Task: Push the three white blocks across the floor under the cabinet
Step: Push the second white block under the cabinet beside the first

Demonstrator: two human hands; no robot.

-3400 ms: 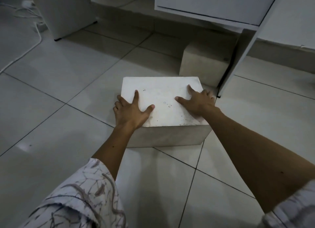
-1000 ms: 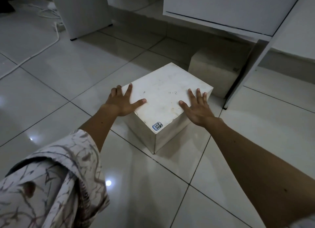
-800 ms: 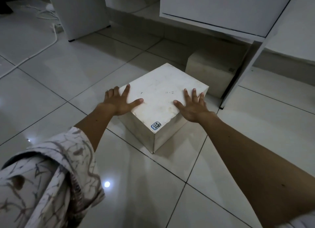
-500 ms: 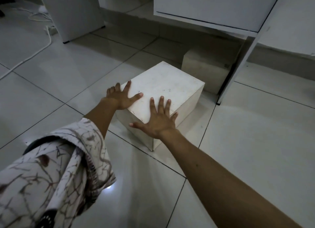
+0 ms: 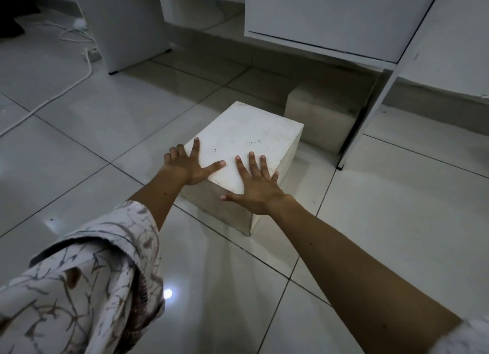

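A large white block [image 5: 248,139] marked "11-2" sits on the tiled floor, turned corner-on toward me. My left hand [image 5: 189,163] lies flat on its near left edge, fingers spread. My right hand [image 5: 254,187] rests flat over its near corner, fingers spread, covering the sticker there. A second white block [image 5: 315,115] stands further back in the shadow under the white cabinet [image 5: 330,17], against the cabinet's side panel [image 5: 370,110]. No third block is in view.
A white panel leg [image 5: 124,25] stands at the back left with a white cable [image 5: 66,84] trailing across the floor beside it. The gap under the cabinet lies between this leg and the side panel. Glossy tiles surround the block.
The block has been turned from square-on to corner-on. My right hand slid from the block's right edge to its near corner. My left hand has stayed on the left edge.
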